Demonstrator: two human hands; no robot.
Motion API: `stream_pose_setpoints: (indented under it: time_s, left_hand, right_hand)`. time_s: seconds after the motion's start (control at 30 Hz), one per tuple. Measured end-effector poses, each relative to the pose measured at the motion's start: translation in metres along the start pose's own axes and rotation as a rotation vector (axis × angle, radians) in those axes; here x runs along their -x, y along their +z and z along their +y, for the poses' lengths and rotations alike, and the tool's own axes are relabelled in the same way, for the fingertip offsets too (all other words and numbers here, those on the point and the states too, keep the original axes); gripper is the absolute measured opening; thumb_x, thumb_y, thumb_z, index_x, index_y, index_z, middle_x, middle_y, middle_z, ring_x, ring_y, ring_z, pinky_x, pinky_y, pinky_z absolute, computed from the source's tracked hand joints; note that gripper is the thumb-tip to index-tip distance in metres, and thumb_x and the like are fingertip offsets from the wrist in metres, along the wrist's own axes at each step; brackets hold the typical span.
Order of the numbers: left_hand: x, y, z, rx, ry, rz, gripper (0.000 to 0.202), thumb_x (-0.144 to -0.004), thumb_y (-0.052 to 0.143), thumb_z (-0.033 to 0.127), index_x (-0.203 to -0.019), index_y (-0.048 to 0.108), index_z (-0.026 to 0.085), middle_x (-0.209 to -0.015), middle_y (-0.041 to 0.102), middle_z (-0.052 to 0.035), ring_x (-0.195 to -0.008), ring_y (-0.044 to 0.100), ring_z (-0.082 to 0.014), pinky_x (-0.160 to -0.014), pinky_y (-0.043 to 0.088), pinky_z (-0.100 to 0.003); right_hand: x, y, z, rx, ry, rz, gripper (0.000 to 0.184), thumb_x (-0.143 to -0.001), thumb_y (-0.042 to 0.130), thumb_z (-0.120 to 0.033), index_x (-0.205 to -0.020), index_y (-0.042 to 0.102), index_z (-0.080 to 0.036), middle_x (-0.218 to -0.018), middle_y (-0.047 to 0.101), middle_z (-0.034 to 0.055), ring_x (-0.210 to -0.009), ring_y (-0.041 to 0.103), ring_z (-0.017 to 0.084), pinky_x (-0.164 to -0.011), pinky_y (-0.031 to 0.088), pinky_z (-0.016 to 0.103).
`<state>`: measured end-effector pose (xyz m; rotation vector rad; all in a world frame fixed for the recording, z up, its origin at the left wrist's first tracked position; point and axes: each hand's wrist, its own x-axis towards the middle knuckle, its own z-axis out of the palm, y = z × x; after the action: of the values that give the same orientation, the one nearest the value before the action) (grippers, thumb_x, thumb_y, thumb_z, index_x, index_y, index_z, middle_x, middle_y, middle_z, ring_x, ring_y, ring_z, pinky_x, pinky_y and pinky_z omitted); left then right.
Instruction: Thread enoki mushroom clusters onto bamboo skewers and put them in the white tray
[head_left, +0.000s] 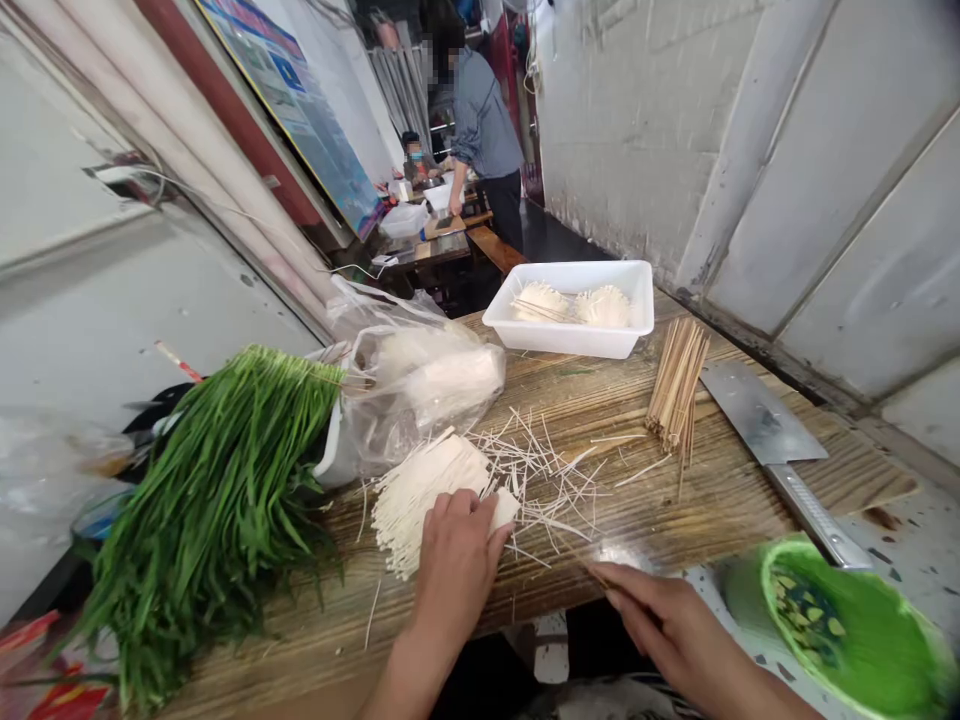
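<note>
My left hand (454, 560) rests on a bundle of white enoki mushrooms (424, 488) lying on the wooden board (585, 440), fingers curled over its cut end. My right hand (660, 615) is near the board's front edge, fingers pressed together around a thin bamboo skewer (581, 558) pointing toward the mushrooms. Loose mushroom strands (551, 470) lie scattered between the hands and the board's middle.
A pile of green chives (217, 500) lies left. A plastic bag of mushrooms (427, 380) sits behind. A white tray (574, 340), skewer bundle (675, 385) and cleaver (772, 440) are at right. A green bowl (862, 635) sits front right. Two people work in the background.
</note>
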<state>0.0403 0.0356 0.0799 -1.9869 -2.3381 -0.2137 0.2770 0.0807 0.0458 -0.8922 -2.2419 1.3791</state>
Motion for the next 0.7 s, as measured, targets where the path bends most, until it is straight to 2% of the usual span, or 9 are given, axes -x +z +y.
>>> stream_pose_setpoints:
  time_s: [0.07, 0.13, 0.4, 0.57, 0.7]
  left_hand:
    - [-0.002, 0.003, 0.004, -0.002, -0.016, -0.045, 0.028, -0.083, 0.055, 0.031, -0.107, 0.062, 0.019, -0.088, 0.056, -0.0073, -0.082, 0.048, -0.0230, -0.077, 0.040, -0.036]
    - [-0.002, 0.006, 0.006, -0.003, -0.034, -0.061, 0.030, -0.082, 0.055, 0.031, -0.107, 0.062, 0.017, -0.088, 0.055, -0.0078, -0.083, 0.048, -0.0234, -0.078, 0.039, -0.037]
    - [-0.006, 0.011, 0.003, -0.035, -0.090, -0.087, 0.029, -0.082, 0.054, 0.031, -0.105, 0.062, 0.015, -0.087, 0.054, -0.0083, -0.084, 0.046, -0.0241, -0.080, 0.038, -0.037]
    - [-0.009, 0.010, 0.009, -0.032, -0.135, -0.109, 0.016, -0.081, 0.056, 0.028, -0.088, 0.064, 0.017, -0.086, 0.053, -0.0078, -0.083, 0.045, -0.0240, -0.079, 0.038, -0.037]
    - [-0.003, 0.012, 0.014, -0.011, -0.133, -0.043, 0.021, -0.081, 0.054, 0.024, -0.098, 0.064, 0.017, -0.088, 0.054, -0.0084, -0.084, 0.045, -0.0243, -0.080, 0.039, -0.039]
  right_hand:
    - [0.003, 0.003, -0.003, 0.048, -0.034, -0.040, 0.033, -0.094, 0.036, -0.028, -0.119, 0.057, -0.021, -0.103, 0.068, 0.0069, -0.093, 0.064, 0.017, -0.082, 0.048, 0.025]
    - [0.004, 0.003, -0.003, 0.085, -0.049, -0.062, 0.034, -0.094, 0.036, -0.025, -0.121, 0.057, -0.022, -0.109, 0.067, 0.0060, -0.100, 0.063, 0.017, -0.086, 0.047, 0.024]
    - [0.004, 0.006, 0.004, 0.151, -0.067, -0.057, 0.035, -0.092, 0.039, -0.023, -0.123, 0.057, -0.024, -0.112, 0.067, 0.0049, -0.100, 0.064, 0.016, -0.087, 0.048, 0.023]
    - [0.007, 0.007, 0.007, 0.184, -0.045, -0.037, 0.036, -0.093, 0.038, -0.023, -0.124, 0.056, -0.024, -0.114, 0.066, 0.0049, -0.102, 0.063, 0.017, -0.088, 0.049, 0.025]
    - [0.007, 0.006, 0.009, 0.198, -0.055, -0.034, 0.036, -0.092, 0.039, -0.024, -0.125, 0.055, -0.026, -0.116, 0.065, 0.0041, -0.103, 0.062, 0.017, -0.090, 0.048, 0.026]
